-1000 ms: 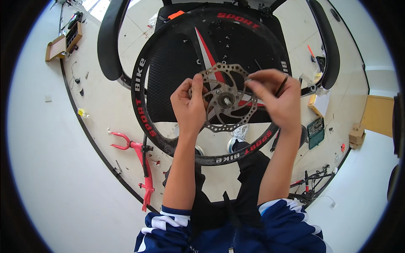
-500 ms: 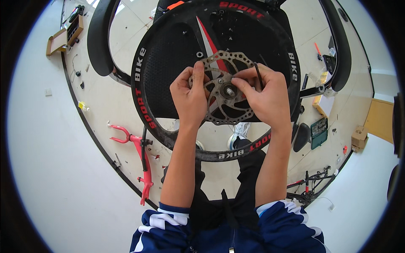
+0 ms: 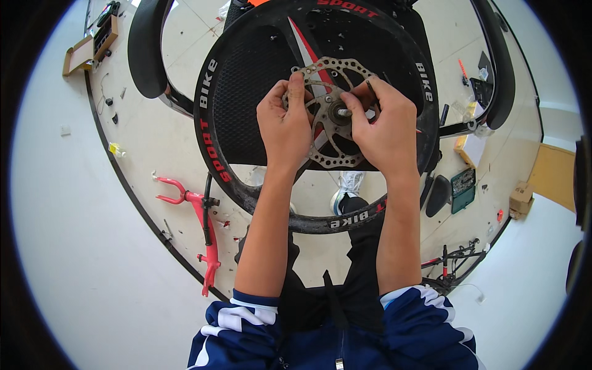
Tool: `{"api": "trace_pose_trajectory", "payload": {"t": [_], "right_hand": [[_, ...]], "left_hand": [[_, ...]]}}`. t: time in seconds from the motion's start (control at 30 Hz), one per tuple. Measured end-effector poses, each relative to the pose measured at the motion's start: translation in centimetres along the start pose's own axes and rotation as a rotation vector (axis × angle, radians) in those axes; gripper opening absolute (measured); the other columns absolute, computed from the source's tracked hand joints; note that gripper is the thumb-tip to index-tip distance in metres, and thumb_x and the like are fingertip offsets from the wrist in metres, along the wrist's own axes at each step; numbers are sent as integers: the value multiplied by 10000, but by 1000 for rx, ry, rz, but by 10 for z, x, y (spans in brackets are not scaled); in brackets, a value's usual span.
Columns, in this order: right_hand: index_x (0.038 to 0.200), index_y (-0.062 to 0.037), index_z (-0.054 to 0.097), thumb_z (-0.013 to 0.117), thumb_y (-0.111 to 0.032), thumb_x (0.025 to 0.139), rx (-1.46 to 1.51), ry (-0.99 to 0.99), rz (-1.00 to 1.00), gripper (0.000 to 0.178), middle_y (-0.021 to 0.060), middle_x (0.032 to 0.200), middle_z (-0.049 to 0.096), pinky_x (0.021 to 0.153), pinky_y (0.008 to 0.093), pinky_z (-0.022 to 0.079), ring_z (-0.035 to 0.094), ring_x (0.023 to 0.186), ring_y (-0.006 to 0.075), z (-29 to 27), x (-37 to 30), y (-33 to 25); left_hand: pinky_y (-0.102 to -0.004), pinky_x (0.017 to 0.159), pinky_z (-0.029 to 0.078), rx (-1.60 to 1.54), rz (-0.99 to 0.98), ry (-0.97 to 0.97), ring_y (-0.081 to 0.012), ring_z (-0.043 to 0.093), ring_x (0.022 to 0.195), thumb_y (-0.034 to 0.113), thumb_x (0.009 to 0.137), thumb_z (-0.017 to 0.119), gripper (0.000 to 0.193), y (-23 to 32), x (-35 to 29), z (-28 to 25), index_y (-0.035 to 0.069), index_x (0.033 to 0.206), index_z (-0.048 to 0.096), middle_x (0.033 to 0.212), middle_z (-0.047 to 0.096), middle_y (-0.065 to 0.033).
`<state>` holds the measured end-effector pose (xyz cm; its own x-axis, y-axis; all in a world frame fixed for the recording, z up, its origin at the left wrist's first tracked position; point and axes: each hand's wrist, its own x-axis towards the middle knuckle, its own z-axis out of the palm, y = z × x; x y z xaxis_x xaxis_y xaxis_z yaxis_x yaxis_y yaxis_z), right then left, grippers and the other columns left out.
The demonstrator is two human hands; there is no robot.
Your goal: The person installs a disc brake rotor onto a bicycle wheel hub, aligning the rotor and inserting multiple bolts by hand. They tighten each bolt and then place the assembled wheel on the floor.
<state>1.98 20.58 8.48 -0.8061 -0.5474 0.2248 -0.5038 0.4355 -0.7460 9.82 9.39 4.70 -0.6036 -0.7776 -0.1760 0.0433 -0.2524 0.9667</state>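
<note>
A black bicycle wheel (image 3: 314,224) with red and white lettering lies on the black seat of an office chair. Over its hub sits a perforated metal brake disc (image 3: 336,162), with the axle end (image 3: 344,113) poking through the middle. My left hand (image 3: 285,129) grips the disc's left edge, thumb on top and fingers curled beneath. Right of the axle, my right hand (image 3: 387,126) is closed, its thumb and fingertips together against the disc. Whatever it pinches is hidden by the fingers. Small loose bits (image 3: 341,47) lie within the wheel's far part.
Chair armrests (image 3: 146,55) flank the wheel on both sides. A pink bicycle frame part (image 3: 208,237) lies on the floor at left. At right are a saddle (image 3: 438,196), a green tool case (image 3: 464,190) and a cardboard box (image 3: 522,197).
Both hands and the disc sit slightly higher in the picture. My right hand's thumb has moved to the axle's right side. A thin black rod seen along its fingers before is now hidden.
</note>
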Motion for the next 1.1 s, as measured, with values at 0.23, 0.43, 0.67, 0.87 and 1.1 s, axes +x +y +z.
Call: {"api": "trace_pose_trajectory", "payload": {"t": [0.23, 0.43, 0.67, 0.87, 1.1], "right_hand": [[895, 34, 684, 737, -144, 900, 80, -46, 185, 185, 57, 698, 610, 555, 256, 418, 523, 609, 110, -28, -1, -14], [1009, 29, 721, 462, -227, 1084, 575, 86, 205, 373, 21, 780, 594, 557, 212, 405, 500, 630, 56, -62, -4, -17], [988, 23, 702, 582, -206, 1046, 492, 37, 219, 265, 44, 763, 663, 597, 210, 482, 587, 604, 92, -51, -11, -9], [987, 33, 702, 607, -189, 1032, 518, 99, 146, 245, 72, 763, 682, 592, 235, 511, 641, 626, 120, -41, -11, -6], [1021, 64, 701, 638, -223, 1011, 729, 146, 243, 294, 143, 838, 725, 662, 301, 605, 727, 708, 202, -43, -8, 4]], "left_hand": [[-199, 444, 227, 76, 19, 0, 10, 336, 483, 344, 1034, 607, 409, -3, 2, -4, 38, 763, 620, 585, 474, 72], [-221, 456, 251, 94, 17, -15, -13, 379, 481, 346, 1023, 620, 444, 1, 2, -5, 21, 723, 605, 528, 458, 53], [-196, 435, 216, 64, 18, -22, 15, 332, 477, 358, 1016, 639, 420, -3, 4, -6, 36, 747, 628, 588, 477, 78], [-189, 443, 201, 92, 36, -12, 18, 318, 479, 357, 1017, 638, 421, 1, 4, -6, 43, 737, 625, 576, 467, 83], [-191, 439, 202, 99, 21, -14, 18, 314, 470, 353, 1014, 643, 416, 2, 4, -5, 45, 735, 627, 569, 466, 84]]}}
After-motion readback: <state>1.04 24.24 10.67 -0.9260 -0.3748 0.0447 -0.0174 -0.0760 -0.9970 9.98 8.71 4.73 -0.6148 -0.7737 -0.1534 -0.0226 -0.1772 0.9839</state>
